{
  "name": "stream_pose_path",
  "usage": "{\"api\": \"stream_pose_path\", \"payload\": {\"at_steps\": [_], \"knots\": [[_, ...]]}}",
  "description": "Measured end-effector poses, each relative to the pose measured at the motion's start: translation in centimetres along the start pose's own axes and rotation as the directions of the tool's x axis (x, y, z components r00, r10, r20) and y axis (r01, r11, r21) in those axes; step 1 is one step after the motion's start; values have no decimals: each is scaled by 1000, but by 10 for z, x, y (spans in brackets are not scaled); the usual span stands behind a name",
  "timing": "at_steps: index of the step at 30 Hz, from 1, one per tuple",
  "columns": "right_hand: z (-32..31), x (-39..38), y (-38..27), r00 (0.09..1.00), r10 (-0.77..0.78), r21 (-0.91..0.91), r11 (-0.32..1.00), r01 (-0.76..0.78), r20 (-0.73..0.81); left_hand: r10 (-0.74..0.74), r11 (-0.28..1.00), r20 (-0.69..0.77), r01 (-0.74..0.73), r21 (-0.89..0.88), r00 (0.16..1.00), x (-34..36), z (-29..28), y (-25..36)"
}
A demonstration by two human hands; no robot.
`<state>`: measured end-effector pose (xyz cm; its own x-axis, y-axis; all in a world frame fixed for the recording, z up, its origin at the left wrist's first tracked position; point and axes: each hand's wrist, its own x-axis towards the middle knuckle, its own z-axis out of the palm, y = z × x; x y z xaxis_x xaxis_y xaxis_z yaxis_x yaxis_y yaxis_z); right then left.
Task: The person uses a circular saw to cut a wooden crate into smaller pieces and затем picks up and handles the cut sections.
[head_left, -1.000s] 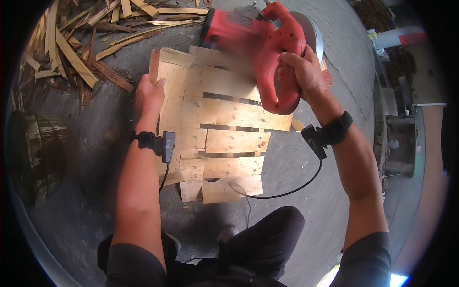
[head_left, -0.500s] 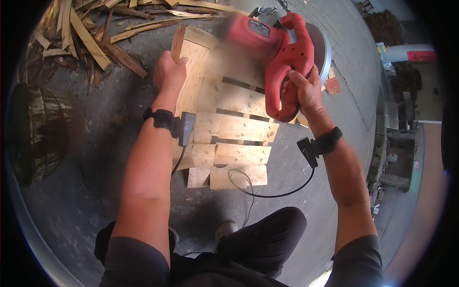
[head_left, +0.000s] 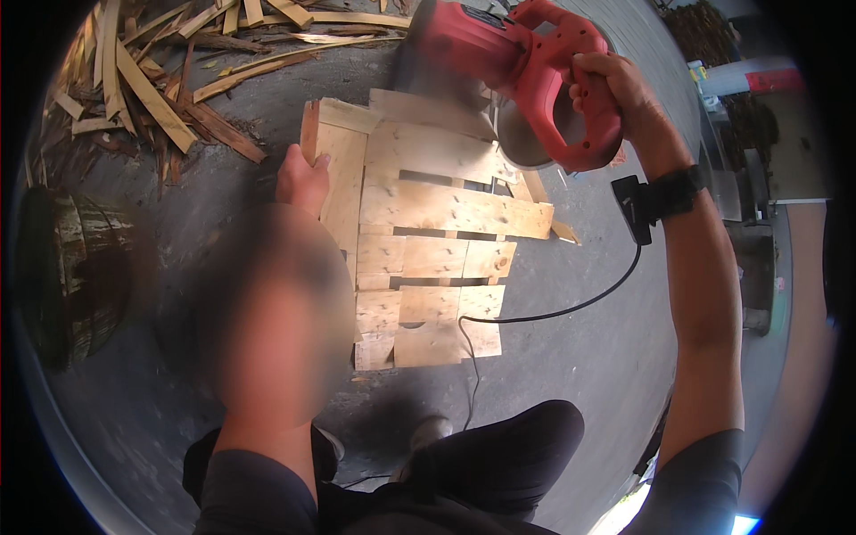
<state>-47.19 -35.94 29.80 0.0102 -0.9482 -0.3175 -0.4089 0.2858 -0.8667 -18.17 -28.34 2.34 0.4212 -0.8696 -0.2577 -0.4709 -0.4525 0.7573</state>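
Fingers of the right hand (head_left: 624, 94), in the head view, are curled closed around the rear loop handle of a red circular saw (head_left: 544, 67), the thumb lying across the top of the grip. The saw's round disc (head_left: 526, 143) sits below and to the left of those fingers, over the upper right corner of a pale wooden pallet (head_left: 455, 209); whether it touches the wood I cannot tell. The motor end points away to the upper left and is blurred at its underside.

The left hand (head_left: 303, 178) is closed on a reddish-brown board (head_left: 309, 129) along the pallet's left edge, its thumb against the board's inner side; its other fingertips are hidden. The pallet lies on the grey floor (head_left: 571, 383), gaps showing between its slats.

Beyond the left hand, loose wood strips (head_left: 152, 98) lie heaped on the floor. At far left stands a rounded, barrel-like wooden object (head_left: 85, 276); its inside, if hollow, cannot be made out. A black cable (head_left: 571, 310) runs from the right wristband (head_left: 673, 196) across the pallet's lower edge.
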Motion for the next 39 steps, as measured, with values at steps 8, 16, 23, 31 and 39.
{"api": "stream_pose_path", "payload": {"at_steps": [8, 16, 23, 31, 39], "knots": [[-10, 17, -29, 995, 75, 65, 995, -80, 70, 97, 990, 19, -95, -109, 995, 8, 0, -23], [-12, 31, -50, 988, 129, -108, 985, -137, -83, 105, 991, 98, -97, -87, 990, -19, 9, -37], [-21, 26, -44, 997, 79, -105, 991, -81, -25, 170, 983, 172, -154, -104, 970, -43, 44, 5], [-14, 20, -26, 998, -5, 8, 1000, 5, 60, 141, 990, 145, -139, -24, 979, -34, 50, 39], [-8, 13, -27, 997, -57, -14, 998, 57, 49, 93, 995, 117, -91, -30, 989, -31, 48, 42]]}}
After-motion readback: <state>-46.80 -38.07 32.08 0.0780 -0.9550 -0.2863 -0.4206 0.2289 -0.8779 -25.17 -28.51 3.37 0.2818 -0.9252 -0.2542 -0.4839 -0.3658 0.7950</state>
